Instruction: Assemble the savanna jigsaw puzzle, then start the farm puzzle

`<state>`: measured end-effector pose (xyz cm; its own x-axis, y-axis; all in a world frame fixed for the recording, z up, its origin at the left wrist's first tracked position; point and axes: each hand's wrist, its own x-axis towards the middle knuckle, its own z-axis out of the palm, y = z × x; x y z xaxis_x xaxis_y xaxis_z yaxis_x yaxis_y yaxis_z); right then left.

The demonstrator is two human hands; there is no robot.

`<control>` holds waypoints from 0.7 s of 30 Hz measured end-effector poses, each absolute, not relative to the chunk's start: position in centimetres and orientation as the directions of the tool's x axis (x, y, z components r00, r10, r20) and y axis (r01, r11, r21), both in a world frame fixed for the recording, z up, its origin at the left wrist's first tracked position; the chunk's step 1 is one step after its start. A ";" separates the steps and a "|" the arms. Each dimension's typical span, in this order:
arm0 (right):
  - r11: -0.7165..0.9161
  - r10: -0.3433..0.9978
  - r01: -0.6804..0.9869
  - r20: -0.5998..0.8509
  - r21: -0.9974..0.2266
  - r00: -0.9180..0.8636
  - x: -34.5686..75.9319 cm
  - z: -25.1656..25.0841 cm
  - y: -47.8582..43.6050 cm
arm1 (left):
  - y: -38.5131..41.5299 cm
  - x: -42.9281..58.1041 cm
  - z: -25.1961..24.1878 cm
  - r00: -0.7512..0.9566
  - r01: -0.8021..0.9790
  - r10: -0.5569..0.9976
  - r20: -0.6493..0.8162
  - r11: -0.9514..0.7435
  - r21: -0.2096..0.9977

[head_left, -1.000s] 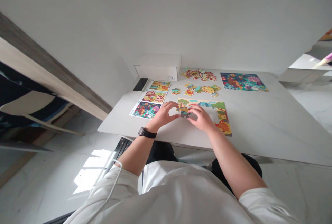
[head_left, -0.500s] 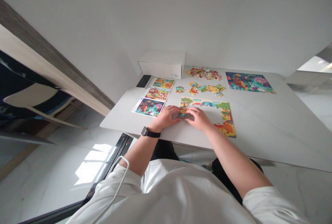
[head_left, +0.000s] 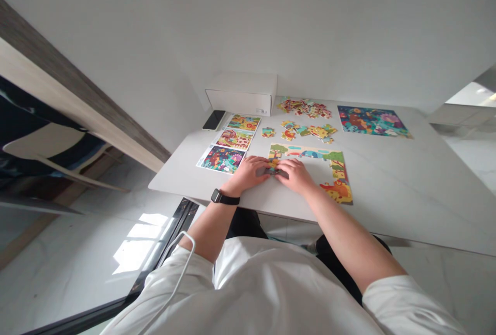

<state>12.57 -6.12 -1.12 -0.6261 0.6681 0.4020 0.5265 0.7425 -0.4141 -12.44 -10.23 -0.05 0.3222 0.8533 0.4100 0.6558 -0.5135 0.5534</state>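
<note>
Two hands press a puzzle piece down on the table.

The left hand (head_left: 251, 172) and the right hand (head_left: 295, 175) meet in the middle of the frame, fingers bent and pinching a small piece (head_left: 276, 171) flat at the left edge of the half-made puzzle (head_left: 336, 169). Loose pieces (head_left: 310, 132) lie just above it. Three picture cards (head_left: 234, 139) sit to the left. A white box (head_left: 242, 95) and a phone (head_left: 213, 120) are higher up. A done puzzle (head_left: 370, 120) lies at the upper right of the table (head_left: 406, 190).
</note>
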 end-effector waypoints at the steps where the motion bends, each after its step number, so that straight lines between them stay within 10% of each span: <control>1: 0.744 0.666 0.529 0.402 -0.407 -0.628 12.5 -1.1 -6.1 | -10.2 -12.5 -0.1 0.325 0.659 0.854 0.407 -0.513 0.549; 21: 0.745 0.665 0.558 0.354 -0.365 -0.657 12.5 -0.8 -6.4 | -10.2 -12.0 0.1 0.448 0.638 0.796 0.407 -0.604 0.478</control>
